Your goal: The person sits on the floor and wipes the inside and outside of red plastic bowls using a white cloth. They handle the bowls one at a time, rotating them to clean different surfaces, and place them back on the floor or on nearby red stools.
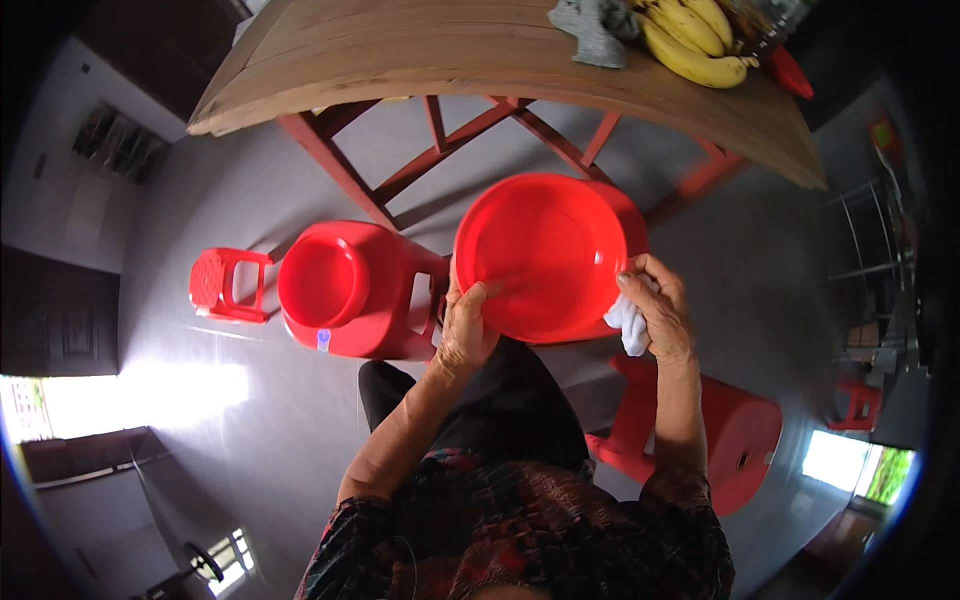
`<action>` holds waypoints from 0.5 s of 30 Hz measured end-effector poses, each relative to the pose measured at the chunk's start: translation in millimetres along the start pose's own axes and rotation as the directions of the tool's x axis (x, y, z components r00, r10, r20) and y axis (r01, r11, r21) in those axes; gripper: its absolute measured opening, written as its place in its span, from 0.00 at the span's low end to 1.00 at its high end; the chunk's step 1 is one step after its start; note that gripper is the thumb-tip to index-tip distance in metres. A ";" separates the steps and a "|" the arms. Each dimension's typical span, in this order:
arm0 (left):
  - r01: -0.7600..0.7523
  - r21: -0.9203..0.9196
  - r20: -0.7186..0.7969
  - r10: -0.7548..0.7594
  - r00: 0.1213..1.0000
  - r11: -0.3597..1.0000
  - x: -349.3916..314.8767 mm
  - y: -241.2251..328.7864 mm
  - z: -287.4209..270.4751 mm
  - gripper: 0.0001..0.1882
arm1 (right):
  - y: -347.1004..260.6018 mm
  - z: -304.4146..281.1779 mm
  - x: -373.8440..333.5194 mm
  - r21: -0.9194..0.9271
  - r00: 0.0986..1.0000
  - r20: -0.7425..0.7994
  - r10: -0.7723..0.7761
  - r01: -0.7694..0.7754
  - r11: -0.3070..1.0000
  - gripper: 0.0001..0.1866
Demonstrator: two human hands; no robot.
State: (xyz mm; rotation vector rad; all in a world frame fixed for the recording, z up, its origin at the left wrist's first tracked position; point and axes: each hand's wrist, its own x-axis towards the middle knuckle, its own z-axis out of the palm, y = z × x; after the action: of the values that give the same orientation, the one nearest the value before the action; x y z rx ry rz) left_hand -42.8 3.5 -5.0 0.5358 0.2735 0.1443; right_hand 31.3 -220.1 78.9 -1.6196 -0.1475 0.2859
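My left hand (465, 325) grips the rim of the red basin (545, 255) held above my lap, my right hand (660, 305) presses a white cloth (628, 325) on its opposite rim, so I think a wet rim could slip from my fingers.

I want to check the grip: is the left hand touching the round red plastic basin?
Touching. The head view shows the left hand on the rim of the round red plastic basin, thumb lying over the edge onto the inner side.
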 end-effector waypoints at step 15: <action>-0.316 0.523 -0.050 0.399 0.916 0.791 -49.5 49.9 -16.0 0.34 | -3.8 148.8 18.2 -0.776 0.700 0.552 -0.454 0.630 0.028 0.24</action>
State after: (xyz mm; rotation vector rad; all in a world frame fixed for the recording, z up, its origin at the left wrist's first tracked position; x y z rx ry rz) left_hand -97.9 43.5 18.6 1.1083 0.3656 0.4989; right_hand 8.4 -72.0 73.8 -2.5803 -1.3149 -0.4442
